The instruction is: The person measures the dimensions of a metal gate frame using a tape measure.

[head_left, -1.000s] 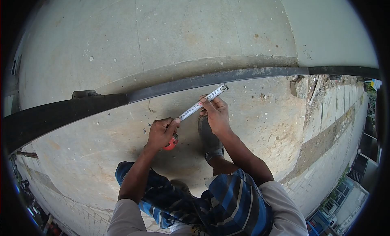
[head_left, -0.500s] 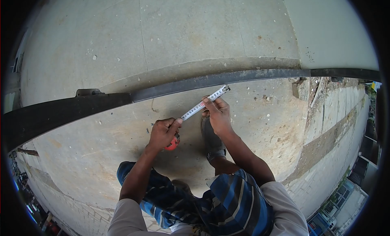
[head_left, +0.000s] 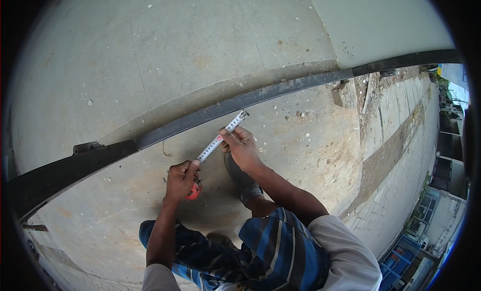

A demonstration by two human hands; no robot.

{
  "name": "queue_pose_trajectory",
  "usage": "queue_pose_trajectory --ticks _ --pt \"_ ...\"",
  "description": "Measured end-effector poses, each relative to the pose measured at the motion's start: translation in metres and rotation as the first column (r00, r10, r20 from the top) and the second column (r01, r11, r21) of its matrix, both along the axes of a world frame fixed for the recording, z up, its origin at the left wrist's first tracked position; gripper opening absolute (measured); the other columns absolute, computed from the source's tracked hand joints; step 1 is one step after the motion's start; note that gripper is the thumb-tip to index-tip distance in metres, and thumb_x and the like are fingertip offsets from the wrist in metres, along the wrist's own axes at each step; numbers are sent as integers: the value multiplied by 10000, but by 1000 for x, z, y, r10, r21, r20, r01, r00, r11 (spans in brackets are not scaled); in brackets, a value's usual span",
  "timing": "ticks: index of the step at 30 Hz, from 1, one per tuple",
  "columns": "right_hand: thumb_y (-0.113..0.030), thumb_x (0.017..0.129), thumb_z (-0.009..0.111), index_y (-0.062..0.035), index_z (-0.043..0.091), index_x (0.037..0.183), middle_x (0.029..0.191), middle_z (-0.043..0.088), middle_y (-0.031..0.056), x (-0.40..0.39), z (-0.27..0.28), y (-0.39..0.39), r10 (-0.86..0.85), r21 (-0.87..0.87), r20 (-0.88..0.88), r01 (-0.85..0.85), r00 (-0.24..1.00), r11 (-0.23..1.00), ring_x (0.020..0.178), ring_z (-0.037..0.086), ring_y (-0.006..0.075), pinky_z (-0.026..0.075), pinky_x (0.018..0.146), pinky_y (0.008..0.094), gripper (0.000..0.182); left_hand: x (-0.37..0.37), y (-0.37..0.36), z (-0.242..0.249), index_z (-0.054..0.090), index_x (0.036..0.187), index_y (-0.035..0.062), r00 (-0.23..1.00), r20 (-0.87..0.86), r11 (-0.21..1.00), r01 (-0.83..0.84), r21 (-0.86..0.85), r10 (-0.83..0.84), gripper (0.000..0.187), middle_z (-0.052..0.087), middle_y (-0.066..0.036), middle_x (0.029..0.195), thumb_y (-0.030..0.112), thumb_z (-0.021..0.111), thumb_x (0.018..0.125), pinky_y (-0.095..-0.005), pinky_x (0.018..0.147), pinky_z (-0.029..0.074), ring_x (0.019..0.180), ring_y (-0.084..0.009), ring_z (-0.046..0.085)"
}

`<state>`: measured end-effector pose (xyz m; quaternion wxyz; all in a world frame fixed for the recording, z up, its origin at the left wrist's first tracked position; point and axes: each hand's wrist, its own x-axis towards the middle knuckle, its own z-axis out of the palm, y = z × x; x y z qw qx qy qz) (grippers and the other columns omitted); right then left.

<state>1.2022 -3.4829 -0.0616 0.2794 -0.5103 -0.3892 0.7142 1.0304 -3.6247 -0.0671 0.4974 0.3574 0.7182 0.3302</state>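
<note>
A tape measure with a red case (head_left: pixel 194 190) is in my left hand (head_left: pixel 181 178), whose fingers are wrapped round it with the thumb on the blade. The white blade (head_left: pixel 208 149) runs out from there, up and to the right. My right hand (head_left: pixel 241 147) pinches the blade near its far end, thumb on top. A short length with the dark metal hook (head_left: pixel 243 114) sticks out past those fingers. Just beyond the hook, apart from it, lies a long dark metal bar (head_left: pixel 225 104).
The bar crosses the concrete floor (head_left: pixel 300 135) from left to upper right, with a bracket-like piece (head_left: pixel 88 147) at its left. A broken concrete edge (head_left: pixel 345 94) and rubble lie at right. My shoe (head_left: pixel 239 175) is beneath my right hand.
The view has turned and shifted, so the bar slopes more steeply and my hands appear further left. Both hands keep their hold on the tape measure, with a similar length of blade out.
</note>
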Motion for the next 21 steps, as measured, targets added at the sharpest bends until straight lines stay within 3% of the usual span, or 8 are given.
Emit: queue_pose_trajectory --ticks 4,8,10,12,17,21 --pt "-238 1040 583 -24 675 950 743 660 6 7 -6 2 57 48 6 -57 998 997 658 592 56 470 603 221 249 -3 -3 -7 719 848 -24 1000 21 1000 -10 1 10 383 662 -87 610 310 626 1013 -297 566 514 571 -128 656" --pt "-248 1043 582 -40 673 936 751 662 9 27 -13 16 53 15 19 -53 998 998 660 605 65 474 607 224 250 -15 7 14 715 878 -30 991 -2 991 136 -6 -136 328 667 -93 620 277 670 982 -290 573 516 569 -130 653" --pt "-268 1042 593 -66 670 935 773 672 15 47 -8 37 -134 8 -96 136 986 991 661 627 82 495 608 240 241 -23 9 28 711 914 -32 986 18 986 165 -8 -165 282 667 -90 626 247 706 953 -294 576 515 571 -133 654" --pt "-285 1038 603 -86 661 933 789 678 18 65 3 59 -233 34 -72 236 970 971 661 645 100 516 609 254 232 -36 5 32 709 926 -33 990 -7 990 143 -8 -143 266 669 -93 628 233 707 949 -296 577 515 571 -140 657" --pt "-293 1037 602 -94 643 951 787 679 21 106 4 92 -352 96 35 348 935 933 670 662 118 538 636 275 220 -66 -6 33 717 910 -14 977 -157 989 146 4 -144 244 676 -103 637 226 702 950 -309 573 511 565 -168 667" --pt "-281 1043 587 -81 633 926 774 655 29 99 4 91 -373 61 12 372 928 926 644 643 118 526 604 273 236 -70 -7 29 706 786 27 941 -331 996 81 43 -62 331 661 -104 633 312 699 954 -360 554 492 541 -246 648"
